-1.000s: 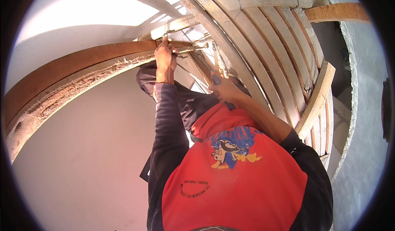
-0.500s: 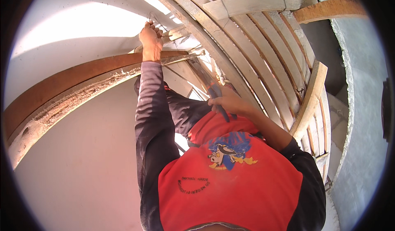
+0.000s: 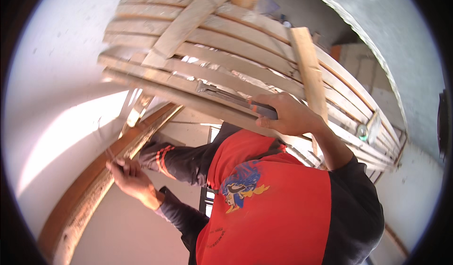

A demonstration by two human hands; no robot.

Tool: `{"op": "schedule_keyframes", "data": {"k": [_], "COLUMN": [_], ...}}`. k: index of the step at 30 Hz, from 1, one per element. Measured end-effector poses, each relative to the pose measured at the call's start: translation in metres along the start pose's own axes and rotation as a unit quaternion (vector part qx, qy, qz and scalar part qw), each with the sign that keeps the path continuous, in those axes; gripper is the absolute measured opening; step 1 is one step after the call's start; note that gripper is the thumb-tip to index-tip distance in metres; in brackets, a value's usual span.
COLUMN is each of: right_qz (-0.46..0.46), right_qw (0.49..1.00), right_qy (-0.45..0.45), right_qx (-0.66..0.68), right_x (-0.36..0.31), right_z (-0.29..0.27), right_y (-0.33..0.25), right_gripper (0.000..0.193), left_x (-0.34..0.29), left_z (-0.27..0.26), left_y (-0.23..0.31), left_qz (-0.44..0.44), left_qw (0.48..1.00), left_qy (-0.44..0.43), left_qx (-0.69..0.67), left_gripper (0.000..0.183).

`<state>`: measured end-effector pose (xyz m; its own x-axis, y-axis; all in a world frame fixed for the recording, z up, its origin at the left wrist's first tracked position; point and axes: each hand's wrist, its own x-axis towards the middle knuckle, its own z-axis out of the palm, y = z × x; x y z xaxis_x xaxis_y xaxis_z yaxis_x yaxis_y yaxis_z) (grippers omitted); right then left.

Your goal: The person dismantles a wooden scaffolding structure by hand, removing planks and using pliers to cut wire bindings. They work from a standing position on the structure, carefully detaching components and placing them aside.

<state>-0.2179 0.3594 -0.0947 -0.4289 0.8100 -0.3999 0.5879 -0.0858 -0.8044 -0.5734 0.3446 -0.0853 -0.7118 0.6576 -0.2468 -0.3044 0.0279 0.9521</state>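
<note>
Two hands: both are busy near the slat frame [image 3: 245,53], a curved rack of long pale wood strips.
Right hand [image 3: 288,114]: it lies on the lower slats of the slat frame, and its fingers are closed around the orange and black handle of a metal tool [image 3: 236,97].
Metal tool: long and grey, it lies flat along a slat and points up and left from the right hand.
Left hand [image 3: 130,178]: it is low and far to the left of the slat frame, beside a brown wooden beam [image 3: 89,189]. Its fingers pinch something thin; I cannot tell what.
Cross piece [image 3: 309,71]: a short wood bar lies across the slats, just above the right hand.
Clothes: red shirt [image 3: 273,203] with dark sleeves.
</note>
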Motion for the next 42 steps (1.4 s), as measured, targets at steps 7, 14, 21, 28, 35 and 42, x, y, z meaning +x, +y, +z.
{"op": "schedule_keyframes", "data": {"k": [7,14,21,28,35,42], "right_qz": [0.160,0.337,0.405,0.376,0.118,-0.339], "right_qw": [0.950,0.761,0.707,0.730,0.765,0.914], "right_qy": [0.261,0.536,0.543,0.539,0.632,0.131], "right_qx": [-0.064,-0.141,-0.202,-0.188,-0.033,0.182], "right_x": [-0.109,-0.172,-0.182,-0.179,-0.116,0.001], "right_z": [-0.071,-0.069,-0.051,-0.027,-0.047,-0.016], "right_y": [0.046,0.161,0.231,0.255,0.133,-0.014], "right_gripper": [0.048,0.052,0.059,0.068,0.043,0.056], "left_x": [-0.003,-0.011,-0.011,-0.027,-0.058,-0.085], "left_z": [-0.001,0.023,0.018,0.026,0.051,0.071], "left_y": [0.003,-0.004,-0.008,-0.009,-0.001,-0.004], "left_qz": [0.011,-0.011,0.026,0.018,0.008,-0.061], "left_qw": [0.985,0.933,0.918,0.904,0.856,0.819], "left_qy": [-0.170,-0.359,-0.383,-0.406,-0.488,-0.570], "left_qx": [0.038,0.033,0.095,0.134,0.172,0.027], "left_gripper": [0.040,0.034,0.030,0.029,0.037,0.039]}}
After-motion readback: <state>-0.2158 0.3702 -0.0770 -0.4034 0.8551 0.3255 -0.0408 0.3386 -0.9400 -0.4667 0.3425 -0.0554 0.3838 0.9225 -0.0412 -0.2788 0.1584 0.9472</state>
